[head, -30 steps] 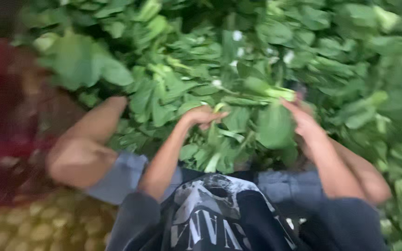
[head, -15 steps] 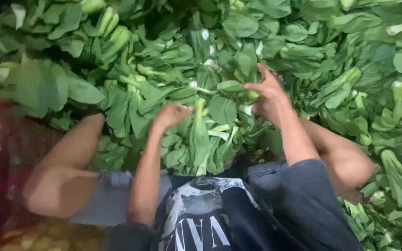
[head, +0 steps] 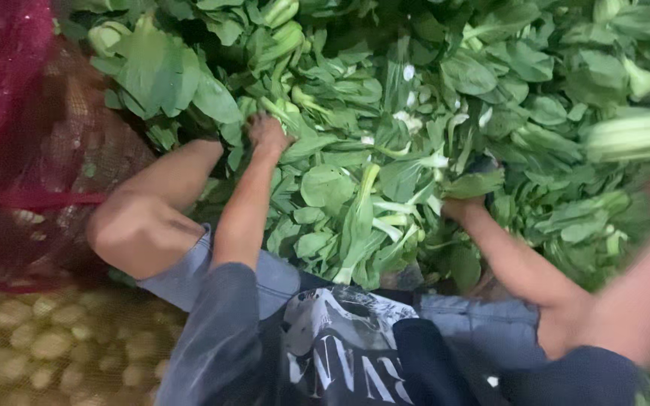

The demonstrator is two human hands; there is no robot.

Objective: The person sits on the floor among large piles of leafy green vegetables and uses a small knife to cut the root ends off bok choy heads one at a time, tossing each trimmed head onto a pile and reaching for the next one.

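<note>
Among leafy greens [head: 415,150], left hand [head: 267,133] and right hand [head: 462,208] dig in.

- Dark grey T-shirt [head: 317,361], short sleeves, grey-white graphic print on the chest, bottom centre of frame.
- Light blue denim shorts [head: 280,274], hems at the knees.
- Forearms bare; no gloves, watch or rings seen.

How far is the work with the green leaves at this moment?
No sorted or set-aside bundle can be seen. In hand: the left hand and right hand both reach into the pile of leafy greens. Left: the large pile lies loose, beside a red net sack.
</note>
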